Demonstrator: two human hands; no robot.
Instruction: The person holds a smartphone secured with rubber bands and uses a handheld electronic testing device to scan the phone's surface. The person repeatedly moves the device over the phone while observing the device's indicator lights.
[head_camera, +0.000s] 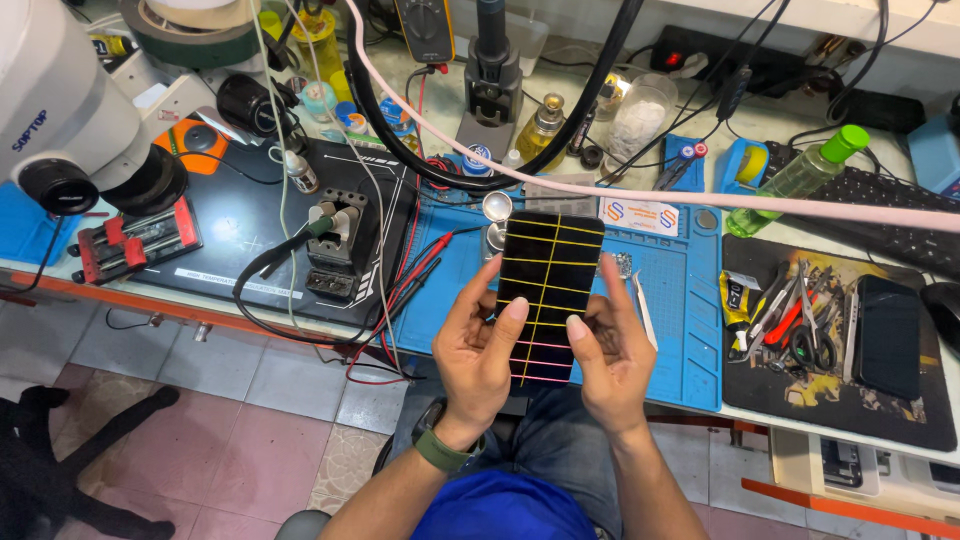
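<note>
Phone banded, held for inspection above the blue mat (690, 330).

Left hand (475, 345) and right hand (612, 350) gripped the phone (545, 295) by its edges, thumbs on the glass; rubber bands (548, 262) crossed it. Judged: clamping stage; next move needs even band tension.

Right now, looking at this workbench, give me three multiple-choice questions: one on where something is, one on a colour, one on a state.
1. Where is the dark phone bound with thin bands?
A. on the black mat at the right
B. held in both hands above the blue mat
C. under the microscope

2. What colour is the cap of the clear bottle?
A. green
B. red
C. white

3. How do the left hand and right hand stand?
A. both flat on the bench
B. one raised, empty
C. both gripping the phone, thumbs on its face

Answers: 1 B, the phone sits between both hands over the mat; 2 A, its cap is bright green; 3 C, fingers wrap each edge.
</note>
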